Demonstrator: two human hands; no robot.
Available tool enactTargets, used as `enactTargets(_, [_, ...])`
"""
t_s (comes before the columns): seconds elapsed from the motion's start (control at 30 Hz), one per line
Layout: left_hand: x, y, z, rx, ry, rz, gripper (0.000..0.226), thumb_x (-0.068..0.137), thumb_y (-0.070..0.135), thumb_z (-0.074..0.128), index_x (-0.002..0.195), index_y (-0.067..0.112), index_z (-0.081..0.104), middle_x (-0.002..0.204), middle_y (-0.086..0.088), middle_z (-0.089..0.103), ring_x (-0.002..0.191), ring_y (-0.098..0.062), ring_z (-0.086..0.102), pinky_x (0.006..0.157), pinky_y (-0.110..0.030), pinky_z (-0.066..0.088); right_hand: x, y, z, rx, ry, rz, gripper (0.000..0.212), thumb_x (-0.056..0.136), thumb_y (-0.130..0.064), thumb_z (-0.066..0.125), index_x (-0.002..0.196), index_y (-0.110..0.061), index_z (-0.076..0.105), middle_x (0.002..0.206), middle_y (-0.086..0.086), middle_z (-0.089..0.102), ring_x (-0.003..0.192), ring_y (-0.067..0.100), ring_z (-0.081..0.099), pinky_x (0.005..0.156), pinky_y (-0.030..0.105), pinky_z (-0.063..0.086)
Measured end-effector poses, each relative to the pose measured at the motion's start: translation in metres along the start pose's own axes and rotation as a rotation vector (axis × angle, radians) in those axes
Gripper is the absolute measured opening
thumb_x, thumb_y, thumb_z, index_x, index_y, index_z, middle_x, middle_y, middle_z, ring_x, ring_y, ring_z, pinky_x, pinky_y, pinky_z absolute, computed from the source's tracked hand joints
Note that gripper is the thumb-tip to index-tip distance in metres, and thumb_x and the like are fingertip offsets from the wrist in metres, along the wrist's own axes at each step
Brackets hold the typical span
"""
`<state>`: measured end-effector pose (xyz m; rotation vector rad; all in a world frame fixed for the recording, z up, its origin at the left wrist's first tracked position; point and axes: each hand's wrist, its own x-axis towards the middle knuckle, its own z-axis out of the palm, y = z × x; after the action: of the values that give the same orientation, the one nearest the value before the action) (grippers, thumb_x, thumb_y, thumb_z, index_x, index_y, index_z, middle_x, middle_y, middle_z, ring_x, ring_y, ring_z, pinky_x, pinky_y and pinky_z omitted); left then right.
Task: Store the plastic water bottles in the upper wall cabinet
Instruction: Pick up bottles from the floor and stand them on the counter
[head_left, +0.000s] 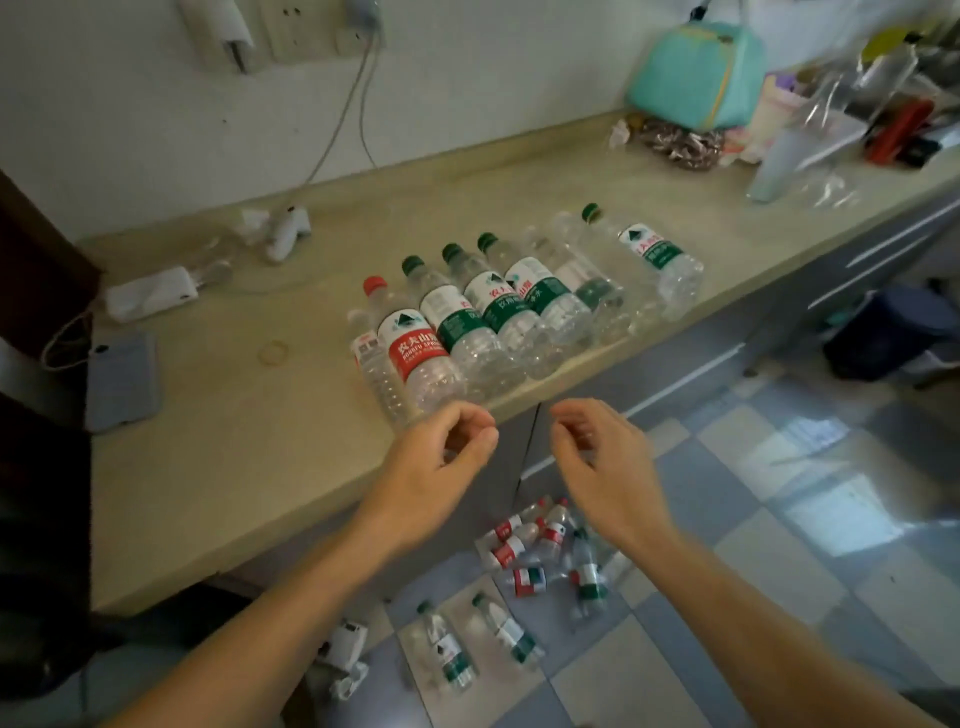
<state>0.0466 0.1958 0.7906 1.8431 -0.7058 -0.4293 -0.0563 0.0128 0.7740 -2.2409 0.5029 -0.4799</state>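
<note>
No bottle stored yet: you stand before the row with both hands free.

The plastic water bottles (519, 312) lie side by side at the table (234, 467) front edge; more bottles (540, 551) are scattered on the floor (779, 545). Your left hand (441, 467) and right hand (597, 462) hover just short of the row, each grip loosely curled around nothing. The cabinet is out of view.

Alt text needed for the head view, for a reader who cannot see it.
Two empty hands, left hand and right hand, hover loosely curled before a row of clear plastic water bottles lying on a beige countertop. More bottles lie scattered on the tiled floor below.
</note>
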Motion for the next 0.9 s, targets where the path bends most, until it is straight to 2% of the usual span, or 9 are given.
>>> enactTargets(0.1, [-0.015, -0.055, 0.024, 0.036, -0.094, -0.071, 0.004, 0.098, 0.033, 0.064, 0.101, 0.034, 0.065, 0.09, 0.014, 0.07, 0.087, -0.007, 0.068, 0.079, -0.035, 0.059, -0.03, 0.041, 0.032, -0.013, -0.036, 0.118, 0.022, 0.1, -0.021, 0.059, 0.121, -0.022, 0.066, 0.11, -0.013, 0.063, 0.096, -0.004, 0.06, 0.084, 0.009, 0.048])
enactTargets(0.17, [-0.024, -0.091, 0.041, 0.079, -0.116, -0.126, 0.013, 0.098, 0.025, 0.066, 0.098, 0.038, 0.063, 0.09, 0.015, 0.07, 0.087, -0.001, 0.067, 0.076, -0.02, 0.055, -0.043, 0.071, 0.053, -0.035, -0.066, 0.176, 0.023, 0.101, -0.023, 0.058, 0.123, -0.024, 0.065, 0.112, -0.014, 0.061, 0.096, -0.002, 0.059, 0.087, 0.014, 0.049])
enactTargets(0.23, [-0.031, -0.126, 0.059, 0.076, -0.137, -0.214, 0.015, 0.097, 0.026, 0.068, 0.094, 0.039, 0.062, 0.091, 0.016, 0.069, 0.089, 0.003, 0.065, 0.075, -0.013, 0.051, -0.051, 0.102, 0.075, -0.06, -0.108, 0.233, 0.024, 0.102, -0.025, 0.057, 0.124, -0.024, 0.063, 0.114, -0.011, 0.062, 0.099, 0.004, 0.059, 0.089, 0.023, 0.051])
enactTargets(0.43, [-0.055, -0.251, 0.112, 0.066, -0.145, -0.547, 0.003, 0.098, 0.037, 0.064, 0.1, 0.035, 0.061, 0.102, 0.013, 0.069, 0.096, -0.005, 0.065, 0.078, -0.017, 0.053, -0.085, 0.202, 0.157, -0.037, -0.3, 0.373, 0.023, 0.102, -0.024, 0.055, 0.124, -0.024, 0.062, 0.112, -0.005, 0.063, 0.093, 0.01, 0.061, 0.086, 0.029, 0.055])
enactTargets(0.5, [-0.063, -0.293, 0.13, 0.078, -0.13, -0.64, 0.016, 0.099, 0.04, 0.061, 0.109, 0.028, 0.062, 0.107, 0.007, 0.068, 0.098, -0.011, 0.066, 0.084, -0.028, 0.059, -0.099, 0.237, 0.186, -0.041, -0.379, 0.425, 0.025, 0.102, -0.024, 0.055, 0.126, -0.02, 0.061, 0.117, 0.0, 0.064, 0.1, 0.017, 0.062, 0.092, 0.038, 0.056])
enactTargets(0.57, [-0.07, -0.338, 0.15, 0.099, -0.114, -0.73, 0.024, 0.099, 0.042, 0.06, 0.113, 0.022, 0.062, 0.11, 0.003, 0.067, 0.1, -0.017, 0.067, 0.089, -0.038, 0.06, -0.114, 0.275, 0.216, -0.054, -0.429, 0.464, 0.028, 0.102, -0.024, 0.057, 0.129, -0.018, 0.061, 0.123, 0.001, 0.063, 0.106, 0.018, 0.061, 0.094, 0.035, 0.054])
enactTargets(0.67, [-0.076, -0.413, 0.178, 0.14, -0.12, -0.791, 0.026, 0.099, 0.043, 0.06, 0.114, 0.023, 0.058, 0.113, 0.002, 0.065, 0.099, -0.017, 0.067, 0.076, -0.026, 0.061, -0.134, 0.336, 0.263, -0.074, -0.465, 0.504, 0.032, 0.102, -0.026, 0.058, 0.133, -0.019, 0.059, 0.126, 0.002, 0.061, 0.106, 0.014, 0.058, 0.091, 0.026, 0.049])
enactTargets(0.77, [-0.082, -0.496, 0.203, 0.157, -0.066, -0.829, 0.024, 0.097, 0.04, 0.064, 0.111, 0.023, 0.055, 0.11, 0.002, 0.063, 0.088, -0.007, 0.063, 0.054, -0.006, 0.047, -0.148, 0.396, 0.318, -0.073, -0.492, 0.554, 0.037, 0.101, -0.031, 0.06, 0.135, -0.019, 0.056, 0.128, 0.002, 0.061, 0.106, 0.014, 0.058, 0.09, 0.027, 0.05])
enactTargets(0.9, [-0.095, -0.602, 0.23, 0.275, 0.018, -0.884, 0.031, 0.094, 0.041, 0.068, 0.112, 0.02, 0.053, 0.104, 0.003, 0.06, 0.079, 0.0, 0.054, 0.049, -0.006, 0.041, -0.17, 0.465, 0.398, -0.096, -0.539, 0.585, 0.039, 0.1, -0.035, 0.061, 0.136, -0.02, 0.056, 0.132, 0.004, 0.059, 0.104, 0.015, 0.056, 0.084, 0.026, 0.049])
